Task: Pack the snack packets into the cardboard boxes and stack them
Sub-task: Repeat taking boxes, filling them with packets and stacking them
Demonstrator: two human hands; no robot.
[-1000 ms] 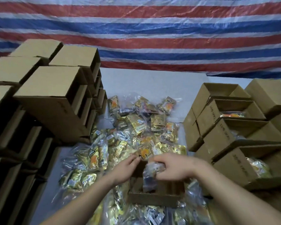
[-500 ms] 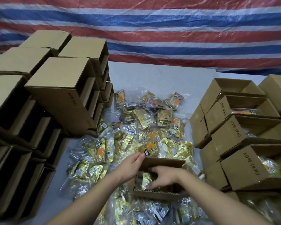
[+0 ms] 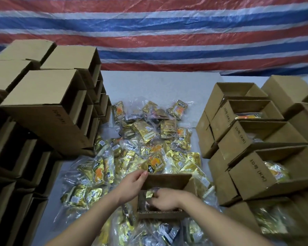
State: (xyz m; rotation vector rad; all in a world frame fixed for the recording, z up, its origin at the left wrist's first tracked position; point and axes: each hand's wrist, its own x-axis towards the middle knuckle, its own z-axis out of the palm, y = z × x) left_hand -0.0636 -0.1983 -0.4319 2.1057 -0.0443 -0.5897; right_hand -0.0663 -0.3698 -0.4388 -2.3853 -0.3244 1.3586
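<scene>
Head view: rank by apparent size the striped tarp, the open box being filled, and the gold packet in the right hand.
1. striped tarp
2. open box being filled
3. gold packet, mostly hidden by the right hand, so its full size is unsure.

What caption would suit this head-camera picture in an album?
Right hand tucks a gold snack packet into the open cardboard box that the left hand steadies.
</scene>
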